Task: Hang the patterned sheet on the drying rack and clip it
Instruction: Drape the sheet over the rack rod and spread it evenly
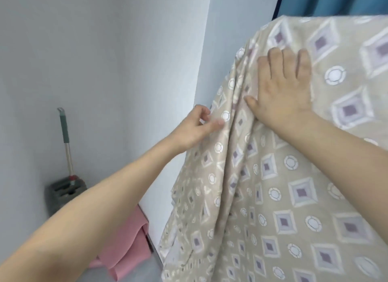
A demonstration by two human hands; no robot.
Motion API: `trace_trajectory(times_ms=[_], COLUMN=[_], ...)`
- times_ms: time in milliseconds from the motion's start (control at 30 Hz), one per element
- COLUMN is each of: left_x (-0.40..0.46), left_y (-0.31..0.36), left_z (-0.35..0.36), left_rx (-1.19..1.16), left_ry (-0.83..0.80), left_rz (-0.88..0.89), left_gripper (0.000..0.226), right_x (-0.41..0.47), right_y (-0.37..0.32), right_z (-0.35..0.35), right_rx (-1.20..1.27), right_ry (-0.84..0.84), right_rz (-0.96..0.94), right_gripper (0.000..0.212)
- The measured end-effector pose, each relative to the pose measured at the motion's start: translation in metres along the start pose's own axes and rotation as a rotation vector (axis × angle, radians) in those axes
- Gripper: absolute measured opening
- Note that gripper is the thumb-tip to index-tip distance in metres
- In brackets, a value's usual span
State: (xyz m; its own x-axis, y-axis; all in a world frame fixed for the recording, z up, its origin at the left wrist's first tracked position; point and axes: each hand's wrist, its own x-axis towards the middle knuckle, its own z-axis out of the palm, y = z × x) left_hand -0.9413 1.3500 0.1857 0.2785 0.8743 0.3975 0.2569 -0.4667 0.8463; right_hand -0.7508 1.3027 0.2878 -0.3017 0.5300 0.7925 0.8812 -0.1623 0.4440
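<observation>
Sheet: the patterned sheet (273,187), beige with diamonds and rings, hung draped over a high support that it hid entirely; it filled the frame from 1 to 5 o'clock.
Top edge: the fold ran along the upper right, in front of a blue curtain (336,0) at 1 o'clock.
Left edge: the sheet's side edge fell in loose vertical folds from the centre toward 6 o'clock, bunched rather than flat.
Left hand: the left hand (195,127) reached in from 8 o'clock and pinched that side edge between thumb and fingers.
Right hand: the right hand (285,86) lay open and flat, palm down, on the cloth just right of the folds, near the top.
Open room: a bare pale wall (105,50) filled 9 to 12 o'clock, well apart from the sheet.
Corner: a mop (66,145) stood upright in a grey bucket (63,191) at 8 o'clock.
Floor: a pink cloth (128,248) lay at 7 o'clock, just beside the sheet's lower edge.
</observation>
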Motion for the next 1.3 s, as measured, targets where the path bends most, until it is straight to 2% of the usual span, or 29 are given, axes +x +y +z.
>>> trace_trajectory(times_ms=[133, 167, 233, 267, 333, 367, 400, 433, 467, 500, 533, 600, 667, 733, 833, 867, 933, 967, 1033, 1133, 1200, 1300], left_x=[0.004, 0.005, 0.011, 0.016, 0.026, 0.031, 0.034, 0.034, 0.033, 0.029, 0.027, 0.032, 0.046, 0.061, 0.070, 0.071, 0.067, 0.062, 0.050, 0.049, 0.055, 0.053], left_y=[0.023, 0.026, 0.031, 0.033, 0.042, 0.047, 0.054, 0.063, 0.070, 0.072, 0.067, 0.051, 0.034, 0.020, -0.002, -0.006, -0.004, 0.001, 0.015, 0.024, 0.019, 0.012], left_z=[0.026, 0.030, 0.029, 0.022, 0.001, -0.009, -0.015, -0.015, -0.010, 0.001, 0.012, 0.021, 0.003, -0.029, -0.065, -0.067, -0.055, -0.043, -0.014, 0.014, 0.020, 0.023], left_rx=[0.098, 0.218, 0.586, 0.702, 0.766, 0.703, 0.589, 0.474, 0.473, 0.576, 0.713, 0.848, 0.781, 0.757, 0.943, 1.014, 1.031, 0.998, 0.932, 0.848, 0.818, 0.849], left_ry=[-0.061, -0.079, -0.113, -0.079, 0.106, 0.186, 0.195, 0.128, 0.016, -0.106, -0.203, -0.233, -0.104, 0.160, 0.562, 0.646, 0.689, 0.616, 0.355, 0.138, 0.121, 0.082], left_rz=[0.049, 0.047, 0.039, 0.003, -0.070, -0.081, -0.091, -0.122, -0.151, -0.168, -0.185, -0.214, -0.269, -0.330, -0.291, -0.186, 0.211, 0.391, 0.526, 0.368, 0.287, 0.280], left_gripper=[0.057, 0.053, 0.029, 0.023, 0.021, 0.024, 0.032, 0.042, 0.052, 0.058, 0.056, 0.038, 0.026, 0.025, 0.029, 0.030, 0.024, 0.021, 0.026, 0.039, 0.039, 0.033], right_x=[-0.002, -0.003, -0.005, -0.006, -0.006, -0.005, -0.005, -0.003, -0.001, 0.002, 0.005, 0.011, 0.013, 0.012, 0.008, 0.008, 0.009, 0.009, 0.009, 0.010, 0.010, 0.008], right_y=[0.019, 0.023, 0.027, 0.028, 0.024, 0.022, 0.019, 0.015, 0.011, 0.008, 0.006, 0.006, 0.006, 0.006, 0.005, 0.005, 0.005, 0.005, 0.005, 0.009, 0.011, 0.009], right_z=[-0.003, -0.004, -0.005, -0.007, -0.013, -0.014, -0.015, -0.014, -0.013, -0.011, -0.009, -0.005, -0.002, 0.000, 0.002, 0.002, 0.002, 0.002, 0.000, -0.003, -0.005, -0.005], right_rx=[-0.084, -0.087, -0.103, -0.120, -0.112, -0.063, 0.023, 0.131, 0.226, 0.291, 0.334, 0.406, 0.481, 0.538, 0.592, 0.608, 0.632, 0.639, 0.638, 0.648, 0.670, 0.666], right_ry=[0.039, 0.039, 0.003, -0.058, -0.212, -0.254, -0.272, -0.293, -0.327, -0.365, -0.401, -0.458, -0.481, -0.464, -0.430, -0.428, -0.437, -0.446, -0.464, -0.533, -0.589, -0.658], right_rz=[0.136, 0.166, 0.194, 0.192, 0.184, 0.184, 0.190, 0.214, 0.251, 0.291, 0.327, 0.386, 0.418, 0.419, 0.395, 0.390, 0.380, 0.370, 0.347, 0.340, 0.344, 0.333], right_gripper=[0.056, 0.053, 0.048, 0.048, 0.052, 0.052, 0.050, 0.047, 0.044, 0.041, 0.039, 0.035, 0.028, 0.019, 0.019, 0.021, 0.026, 0.028, 0.030, 0.030, 0.029, 0.023])
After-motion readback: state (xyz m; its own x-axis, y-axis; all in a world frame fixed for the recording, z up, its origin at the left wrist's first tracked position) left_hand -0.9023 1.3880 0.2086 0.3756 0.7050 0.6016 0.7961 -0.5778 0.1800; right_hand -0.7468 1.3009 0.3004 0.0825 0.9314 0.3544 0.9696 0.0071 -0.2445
